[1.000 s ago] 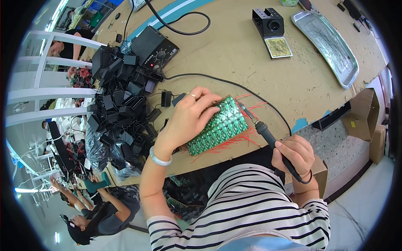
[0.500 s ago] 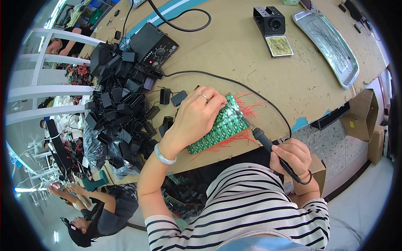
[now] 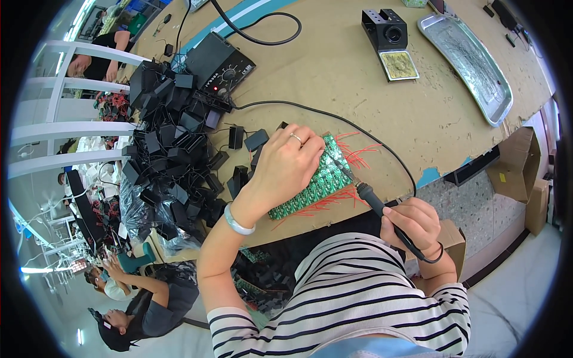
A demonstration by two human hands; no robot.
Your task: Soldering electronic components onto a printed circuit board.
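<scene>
A green circuit board panel [image 3: 313, 186] with rows of small boards lies on the table before me, red wires [image 3: 357, 156] sticking out along its edges. My right hand [image 3: 413, 225] grips a soldering iron [image 3: 371, 197], its metal tip touching or just above the panel's right part. Over the panel's upper left side, my left hand [image 3: 289, 160] has its fingers curled together near the tip; whatever they pinch is hidden. Small black plastic cases [image 3: 256, 140] lie just left of that hand, one partly behind its knuckles.
A heap of black cases with cords [image 3: 173, 131] covers the table's left side, beside a black soldering station [image 3: 222, 67]. Farther off stand an iron holder [image 3: 385, 36] with a yellow sponge tray [image 3: 400, 64] and a metal tray [image 3: 468, 65]. Co-workers sit at the left.
The iron's tip has shifted slightly left and up across the panel, my right hand following. My left hand has moved a little and still covers the panel. A co-worker at left has lowered an arm.
</scene>
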